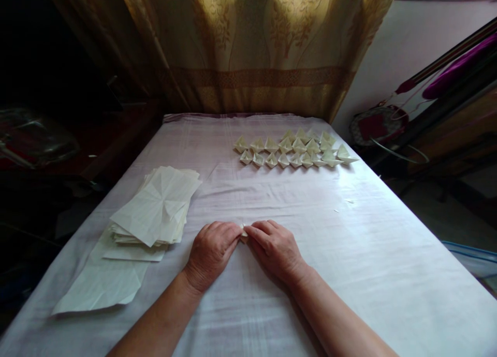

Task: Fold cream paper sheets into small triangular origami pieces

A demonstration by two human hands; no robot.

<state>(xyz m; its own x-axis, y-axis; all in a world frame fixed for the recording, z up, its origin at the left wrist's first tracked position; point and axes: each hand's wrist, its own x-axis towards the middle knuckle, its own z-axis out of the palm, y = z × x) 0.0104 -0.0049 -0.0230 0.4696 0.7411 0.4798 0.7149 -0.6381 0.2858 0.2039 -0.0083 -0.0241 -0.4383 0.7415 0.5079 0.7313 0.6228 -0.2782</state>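
Between my two hands, near the middle of the table, is a small piece of folded paper (243,234), mostly covered by my fingers. My left hand (214,247) pinches its left side. From the right, my right hand (275,247) pinches the other side, fingers curled and thumb close to the cloth. To the left lies a stack of creased paper sheets (155,204), with a larger sheet (104,279) under its near end. Rows of small folded paper boats (297,148) stand beyond my hands at the far right.
A pale checked cloth (349,274) covers the table and shows some wrinkles. Tiny paper scraps (350,201) lie to the right. A gold curtain (252,41) hangs behind the far edge. A patterned bag (378,125) is beyond the right edge.
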